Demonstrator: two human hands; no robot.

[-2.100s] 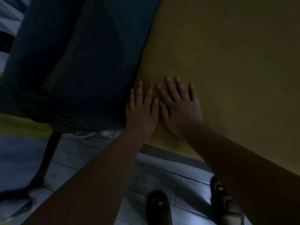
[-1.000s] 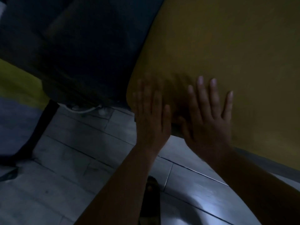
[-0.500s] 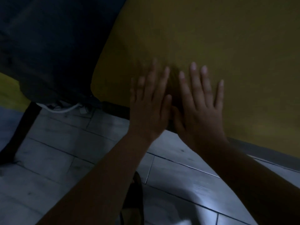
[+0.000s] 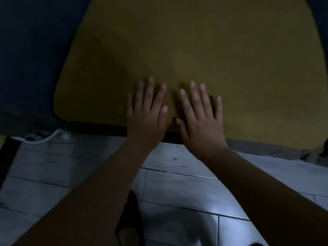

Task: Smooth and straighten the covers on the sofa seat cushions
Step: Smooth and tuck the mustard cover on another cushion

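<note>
While it lies flat above the tiled floor [image 4: 177,189], the mustard-yellow seat cushion [image 4: 195,50] gets pressed.
The left hand [image 4: 146,118] and right hand [image 4: 200,123] rest side by side near its front edge, fingers straight and spread, gripping nothing, probably so the palms push the cover smooth. A dark blue cushion [image 4: 32,59] sits just beside it.

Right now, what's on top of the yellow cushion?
On the yellow cushion, near its front edge: left hand and right hand, flat, fingers straight, side by side. Whatever is under the palms is hidden.
</note>
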